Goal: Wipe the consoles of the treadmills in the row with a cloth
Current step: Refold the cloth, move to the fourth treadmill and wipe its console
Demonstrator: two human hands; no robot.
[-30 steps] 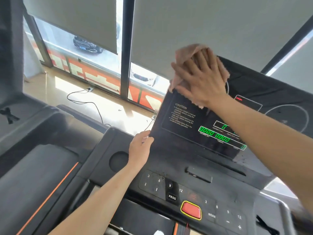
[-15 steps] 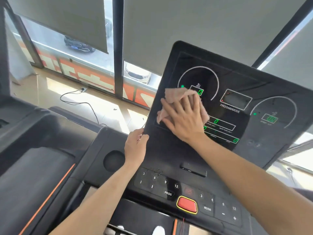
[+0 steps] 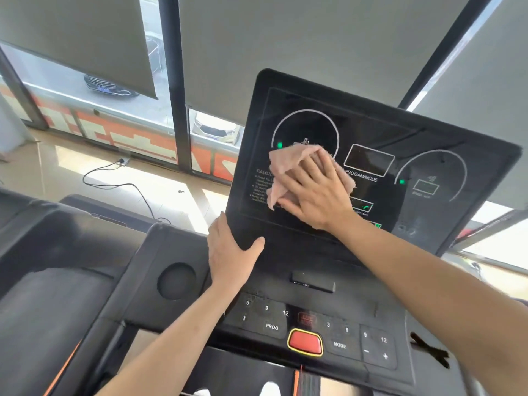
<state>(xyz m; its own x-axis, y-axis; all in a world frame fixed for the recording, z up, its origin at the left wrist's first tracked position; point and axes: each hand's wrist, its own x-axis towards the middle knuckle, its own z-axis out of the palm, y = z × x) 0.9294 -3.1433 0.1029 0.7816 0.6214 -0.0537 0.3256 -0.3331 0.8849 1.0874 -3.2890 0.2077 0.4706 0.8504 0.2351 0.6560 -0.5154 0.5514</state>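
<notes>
The cloth (image 3: 285,164) was pressed to the console (image 3: 371,124) by the right hand (image 3: 314,192) (fingers straight, slightly spread); the console edge at lower left was gripped by the left hand (image 3: 228,252).

Fitness gym at street level: a black treadmill console (image 3: 380,130) with green lit readouts, a second dark treadmill (image 3: 43,304) alongside, grey roller blinds (image 3: 285,38) over tall windows (image 3: 57,78), parked cars (image 3: 217,130) outside.
</notes>
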